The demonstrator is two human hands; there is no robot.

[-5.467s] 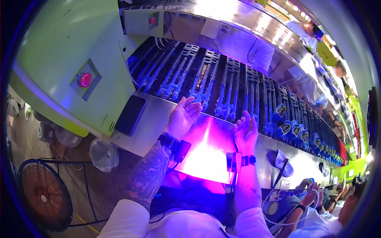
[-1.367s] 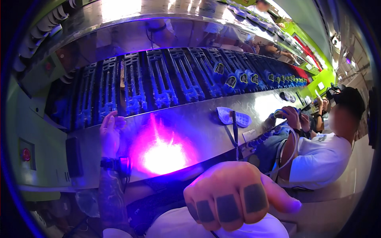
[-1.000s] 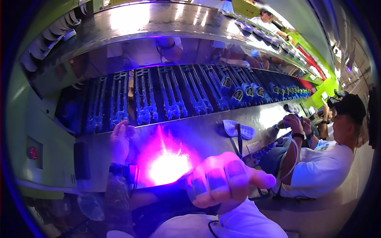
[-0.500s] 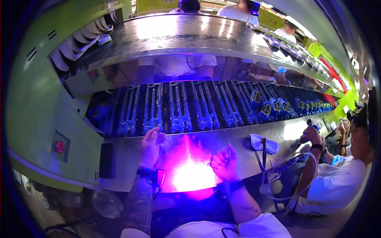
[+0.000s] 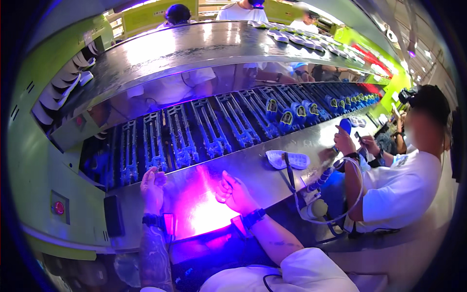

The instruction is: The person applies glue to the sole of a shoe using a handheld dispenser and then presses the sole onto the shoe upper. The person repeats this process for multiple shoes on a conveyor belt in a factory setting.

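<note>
My left hand (image 5: 153, 187) is raised by the near edge of the rack channel, its fingers loosely bent and a little apart. Nothing shows in it. Across a bright pink-violet glow on the metal ledge (image 5: 265, 182), my right hand (image 5: 234, 191) hovers with its fingers curled into a loose fist. No object can be seen in that one either. Both wrists wear dark bands. Past my hands runs a row of blue metal racks (image 5: 181, 138). Right of my right hand, a white shoe sole (image 5: 288, 160) rests on the ledge with a dark strap-like tool (image 5: 290, 173) across it.
Blue shoe uppers on lasts (image 5: 287, 117) sit along the racks at the right. Above stretches a steel shelf (image 5: 194, 48) with white soles (image 5: 296, 39). A co-worker (image 5: 399, 180) at the right holds a blue object. A red button (image 5: 59, 208) sits on the green panel at left.
My view has swung to the right, so the bench appears shifted left and tilted. My right hand has turned slightly, its fingers still curled. The co-worker now holds a blue piece upright.
</note>
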